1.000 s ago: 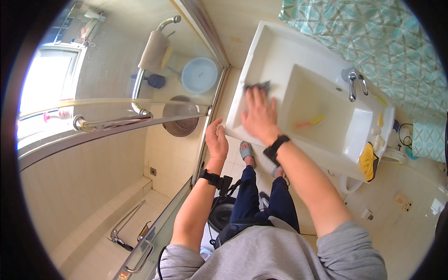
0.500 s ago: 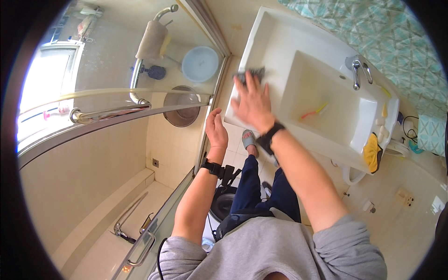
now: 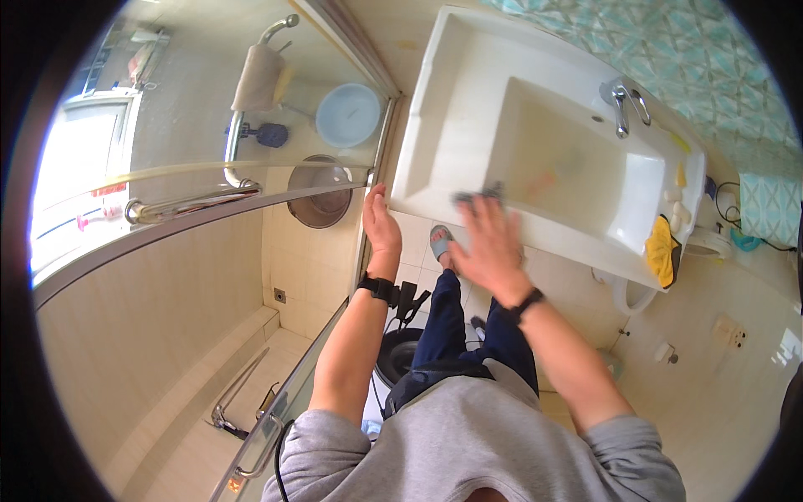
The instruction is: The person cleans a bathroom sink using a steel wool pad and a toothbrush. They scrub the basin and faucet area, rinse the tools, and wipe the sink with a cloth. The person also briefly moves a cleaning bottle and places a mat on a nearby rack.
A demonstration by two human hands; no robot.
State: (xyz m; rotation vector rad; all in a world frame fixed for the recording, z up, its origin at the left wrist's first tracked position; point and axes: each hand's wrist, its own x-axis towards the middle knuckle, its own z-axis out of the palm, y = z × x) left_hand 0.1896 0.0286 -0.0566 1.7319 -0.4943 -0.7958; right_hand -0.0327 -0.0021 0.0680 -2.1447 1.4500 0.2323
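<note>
My right hand [image 3: 492, 247] presses a crumpled dark grey cloth [image 3: 479, 195] under its fingertips on the front rim of the white sink [image 3: 424, 167]. Motion blurs the hand and hides part of the cloth, so its exact kind is hard to tell. At the sink's near left corner, my left hand [image 3: 381, 224] is raised beside the glass shower screen, holding nothing, its fingers loosely bent and open. A small red and yellow brush [image 3: 542, 181] shows blurred in the basin. Behind the basin stands a chrome faucet [image 3: 621, 109].
A yellow glove-like cloth [image 3: 662, 253] hangs over the sink's right edge, by several small pale pieces [image 3: 676, 197]. Left is the shower screen with a metal rail [image 3: 196, 203]. Behind it are a blue basin [image 3: 348, 115] and a metal bowl [image 3: 320, 205]. A black bin [image 3: 396, 358] stands near my legs.
My right hand has drawn the grey cloth nearer and to the right, from the sink's left ledge to its front rim. The left hand stays nearly in place; the view has shifted slightly.
</note>
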